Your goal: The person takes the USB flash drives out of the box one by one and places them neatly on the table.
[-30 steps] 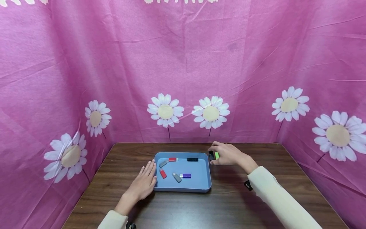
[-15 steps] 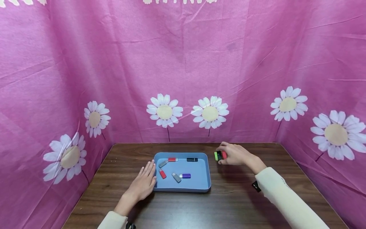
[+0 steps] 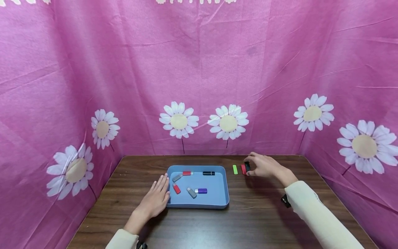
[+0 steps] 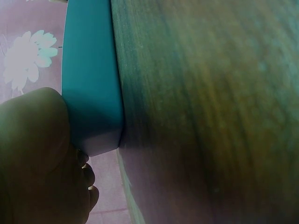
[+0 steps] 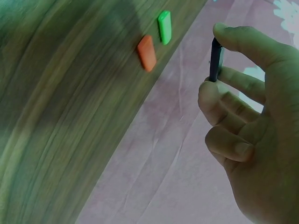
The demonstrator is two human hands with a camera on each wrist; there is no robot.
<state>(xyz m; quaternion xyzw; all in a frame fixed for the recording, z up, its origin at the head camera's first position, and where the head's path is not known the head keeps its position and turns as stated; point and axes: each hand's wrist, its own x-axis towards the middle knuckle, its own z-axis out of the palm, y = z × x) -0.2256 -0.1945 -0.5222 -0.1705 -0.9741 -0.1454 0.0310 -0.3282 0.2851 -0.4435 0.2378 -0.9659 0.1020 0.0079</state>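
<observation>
Between thumb and fingertips, my right hand [image 3: 265,167] pinches a black USB flash drive [image 5: 215,60], raised off the table in the right wrist view. A red USB flash drive [image 3: 243,169] lies just left of it, and a green one [image 3: 235,169] lies further left. My left hand [image 3: 153,199] has its fingers straight and touches the left side of a blue tray [image 3: 217,204]. Inside the tray are a black drive [image 3: 208,173], a purple drive [image 3: 202,191], a grey drive [image 3: 191,192], a red drive [image 3: 176,188] and several others.
The brown wooden table [image 3: 199,228] carries everything. A pink curtain [image 3: 199,69] with daisies stands at its back and both sides. In the left wrist view, the tray's outer wall [image 4: 91,70] rises beside the table surface.
My right hand has moved right with the black drive, away from the tray. The green and red drives have come into fuller view. My left hand has stayed at the tray.
</observation>
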